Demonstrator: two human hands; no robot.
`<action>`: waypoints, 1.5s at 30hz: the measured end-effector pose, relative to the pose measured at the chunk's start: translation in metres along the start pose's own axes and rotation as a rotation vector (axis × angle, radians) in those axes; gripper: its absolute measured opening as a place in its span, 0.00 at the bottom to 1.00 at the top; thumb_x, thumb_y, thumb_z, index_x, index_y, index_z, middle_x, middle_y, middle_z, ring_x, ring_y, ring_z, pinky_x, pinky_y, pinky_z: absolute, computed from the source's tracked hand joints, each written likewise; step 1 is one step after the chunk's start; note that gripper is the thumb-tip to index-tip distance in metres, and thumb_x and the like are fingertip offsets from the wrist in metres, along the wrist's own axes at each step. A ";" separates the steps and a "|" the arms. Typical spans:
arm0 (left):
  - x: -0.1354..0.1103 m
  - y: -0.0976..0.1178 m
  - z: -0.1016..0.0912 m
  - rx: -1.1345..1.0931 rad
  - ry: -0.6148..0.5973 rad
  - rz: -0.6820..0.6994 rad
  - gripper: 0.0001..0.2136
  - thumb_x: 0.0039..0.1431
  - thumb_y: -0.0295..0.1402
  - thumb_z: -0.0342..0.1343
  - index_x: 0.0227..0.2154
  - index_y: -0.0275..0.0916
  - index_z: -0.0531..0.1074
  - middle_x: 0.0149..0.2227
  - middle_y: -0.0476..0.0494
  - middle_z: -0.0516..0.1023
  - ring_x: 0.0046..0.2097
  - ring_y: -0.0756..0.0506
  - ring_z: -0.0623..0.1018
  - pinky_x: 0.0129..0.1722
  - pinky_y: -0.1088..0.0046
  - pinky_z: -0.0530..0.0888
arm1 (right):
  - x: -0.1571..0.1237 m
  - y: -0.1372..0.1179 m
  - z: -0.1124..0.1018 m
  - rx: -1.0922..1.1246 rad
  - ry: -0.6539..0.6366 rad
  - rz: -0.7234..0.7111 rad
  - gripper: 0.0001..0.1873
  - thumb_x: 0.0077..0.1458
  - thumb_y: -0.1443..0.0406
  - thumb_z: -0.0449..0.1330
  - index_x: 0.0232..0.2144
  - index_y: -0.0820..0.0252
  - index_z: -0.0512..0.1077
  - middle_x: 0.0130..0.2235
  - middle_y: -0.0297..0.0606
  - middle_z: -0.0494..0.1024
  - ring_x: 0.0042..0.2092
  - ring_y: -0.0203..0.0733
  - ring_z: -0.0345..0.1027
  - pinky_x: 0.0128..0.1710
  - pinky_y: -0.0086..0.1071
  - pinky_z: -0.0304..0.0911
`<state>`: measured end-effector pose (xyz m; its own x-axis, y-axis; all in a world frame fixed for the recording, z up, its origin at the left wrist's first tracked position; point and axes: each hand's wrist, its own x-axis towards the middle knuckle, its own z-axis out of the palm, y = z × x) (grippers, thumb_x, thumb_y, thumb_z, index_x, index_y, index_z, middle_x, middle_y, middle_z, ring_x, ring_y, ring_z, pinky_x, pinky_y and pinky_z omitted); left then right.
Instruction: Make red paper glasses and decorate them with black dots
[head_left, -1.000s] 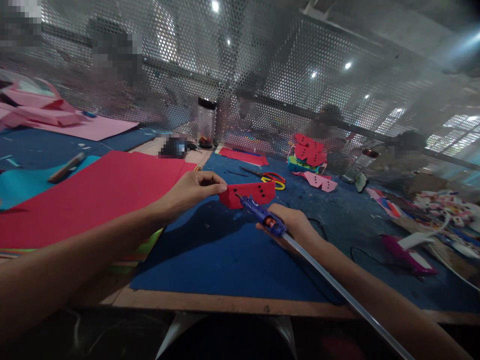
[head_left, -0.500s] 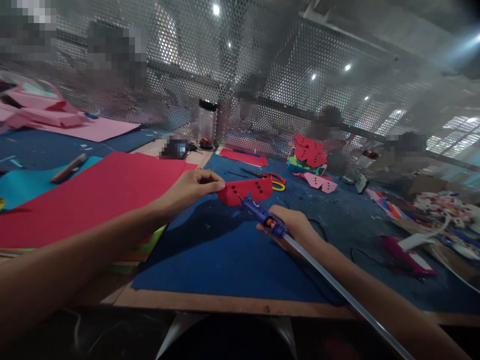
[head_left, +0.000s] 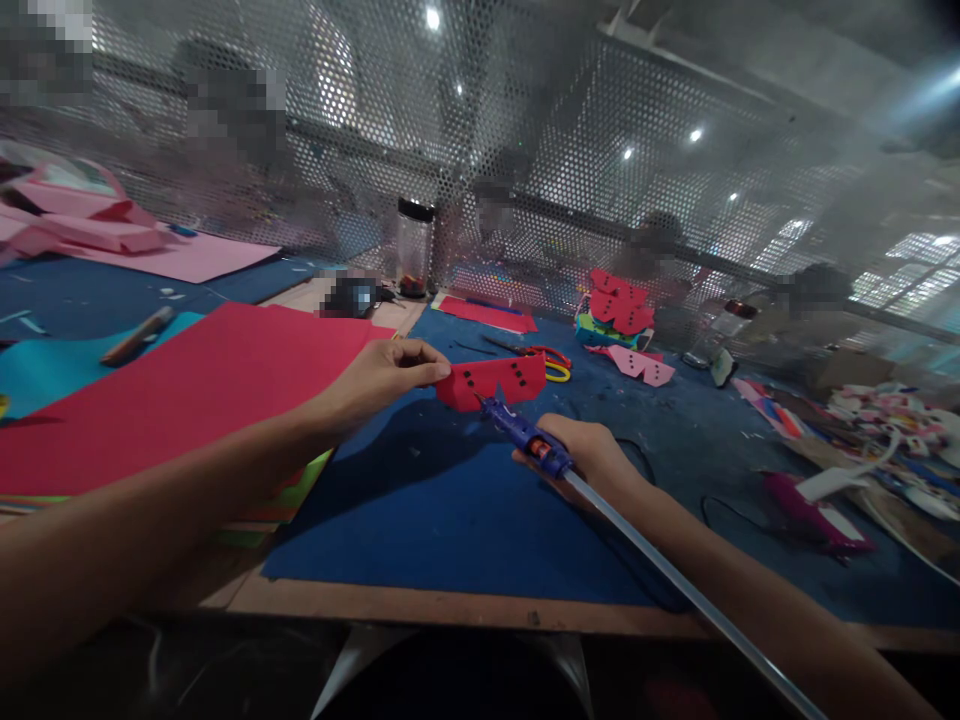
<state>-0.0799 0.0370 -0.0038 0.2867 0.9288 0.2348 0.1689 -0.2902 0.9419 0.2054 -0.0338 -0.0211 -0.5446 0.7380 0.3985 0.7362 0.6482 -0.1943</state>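
Between thumb and fingers, my left hand [head_left: 401, 370] pinches the left end of a red paper cutout [head_left: 491, 378] marked with several black dots. My right hand [head_left: 581, 450] is wrapped around a blue glue gun [head_left: 525, 430]. Its nozzle points up and left at the lower edge of the cutout; whether it touches the paper I cannot tell. A long clear glue stick [head_left: 675, 575] sticks out of the back of the gun, running down past my right forearm. Scissors [head_left: 555, 365] with red and yellow handles lie just behind the cutout.
Large red paper sheets [head_left: 195, 400] lie at the left. Dotted red cutouts [head_left: 621, 305] and a pink cutout [head_left: 641, 365] sit at the back right. A jar [head_left: 415, 250] stands by the perforated screen [head_left: 525, 130]. A magenta glue gun [head_left: 817, 515] and scraps are at the right.
The glue gun's nozzle has dropped slightly, from near the left dots to the cutout's lower edge. My left hand keeps its hold, almost unmoved.
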 end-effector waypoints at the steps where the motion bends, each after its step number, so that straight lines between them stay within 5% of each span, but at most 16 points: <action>1: 0.000 0.000 0.000 -0.001 0.000 0.000 0.09 0.54 0.40 0.62 0.31 0.40 0.78 0.33 0.47 0.79 0.38 0.46 0.75 0.42 0.68 0.68 | 0.000 0.000 0.000 -0.003 0.000 0.001 0.11 0.60 0.57 0.59 0.31 0.55 0.64 0.30 0.31 0.72 0.29 0.35 0.65 0.30 0.27 0.51; 45: 0.000 0.000 0.000 0.003 0.012 -0.011 0.08 0.54 0.39 0.62 0.31 0.40 0.79 0.33 0.47 0.79 0.38 0.45 0.76 0.42 0.67 0.68 | -0.001 0.001 0.000 -0.038 -0.028 0.041 0.12 0.61 0.56 0.58 0.29 0.55 0.63 0.27 0.30 0.71 0.27 0.34 0.63 0.29 0.26 0.48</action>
<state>-0.0796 0.0374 -0.0040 0.2737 0.9345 0.2277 0.1743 -0.2810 0.9437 0.2067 -0.0341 -0.0215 -0.5242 0.7694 0.3651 0.7729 0.6098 -0.1753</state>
